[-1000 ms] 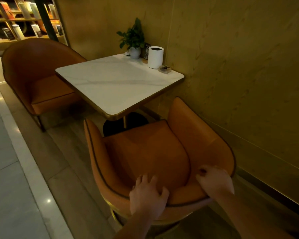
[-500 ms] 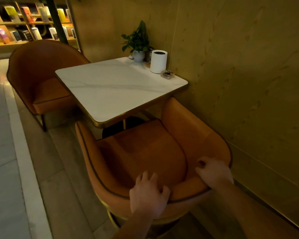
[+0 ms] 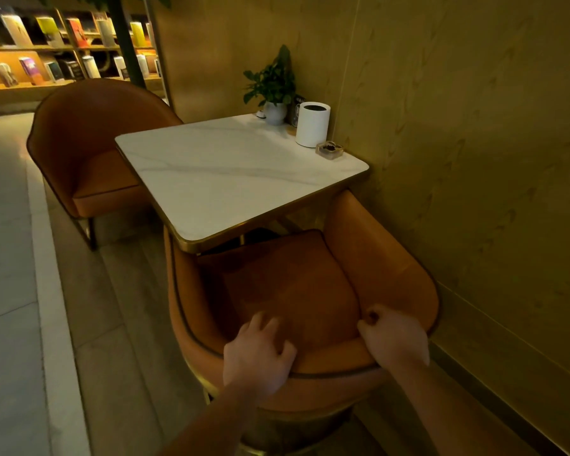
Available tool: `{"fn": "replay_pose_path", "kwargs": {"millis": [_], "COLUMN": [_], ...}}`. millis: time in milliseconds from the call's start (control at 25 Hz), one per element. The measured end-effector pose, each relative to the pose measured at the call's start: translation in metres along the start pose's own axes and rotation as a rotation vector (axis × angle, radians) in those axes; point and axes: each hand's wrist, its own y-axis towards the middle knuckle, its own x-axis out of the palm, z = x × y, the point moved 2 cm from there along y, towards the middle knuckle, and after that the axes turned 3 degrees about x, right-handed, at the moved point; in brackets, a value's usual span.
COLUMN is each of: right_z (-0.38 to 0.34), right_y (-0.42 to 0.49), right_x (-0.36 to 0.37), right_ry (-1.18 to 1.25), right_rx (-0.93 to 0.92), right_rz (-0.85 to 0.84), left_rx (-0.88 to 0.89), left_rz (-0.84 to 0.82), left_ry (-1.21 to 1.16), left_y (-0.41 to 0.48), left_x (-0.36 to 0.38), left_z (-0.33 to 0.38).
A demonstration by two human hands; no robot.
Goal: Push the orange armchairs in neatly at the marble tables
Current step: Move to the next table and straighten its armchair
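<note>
A near orange armchair [image 3: 290, 291] faces a white marble table [image 3: 231, 172] with a gold rim. The front of its seat sits under the table's near edge. My left hand [image 3: 257, 353] grips the top of the chair's backrest, fingers curled over the rim. My right hand [image 3: 394, 337] grips the same rim further right, close to the wall. A second orange armchair [image 3: 93, 146] stands on the table's far left side, its seat close to the tabletop.
On the table's far corner stand a potted plant [image 3: 272, 87], a white cylinder [image 3: 311, 124] and a small glass dish [image 3: 329, 149]. A yellow panelled wall [image 3: 458, 143] runs along the right. Bookshelves [image 3: 53, 51] line the back left. Pale floor tiles [image 3: 10, 291] lie to the left.
The near armchair has slid forward toward the table, so its seat front now sits beneath the tabletop edge. Both hands stayed on the backrest and moved with it.
</note>
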Motion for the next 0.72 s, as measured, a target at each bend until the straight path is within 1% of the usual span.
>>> {"fn": "replay_pose_path", "kwargs": {"millis": [280,440,520,640,720], "right_z": [0.0,0.003,0.004,0.002,-0.003], "right_y": [0.012,0.018,0.018,0.017,0.014], "right_x": [0.0,0.004,0.005,0.002,-0.004], "right_ry": [-0.007,-0.037,-0.051,-0.063,-0.102], "right_rx": [0.004,0.014,0.008,0.004,0.0], "right_rz": [0.019,0.026,0.026,-0.049,-0.131], "left_rx": [0.033,0.013,0.004,0.035,-0.029], "left_rz": [-0.01,-0.065,-0.137,-0.277,-0.278], "left_ry": [-0.013,0.009,0.05,0.142,0.06], "left_y": [0.009,0.012,0.015,0.016,0.01], "left_x": [-0.004,-0.001,0.005,0.005,-0.007], "left_z": [0.004,0.004,0.001,0.0,0.005]}}
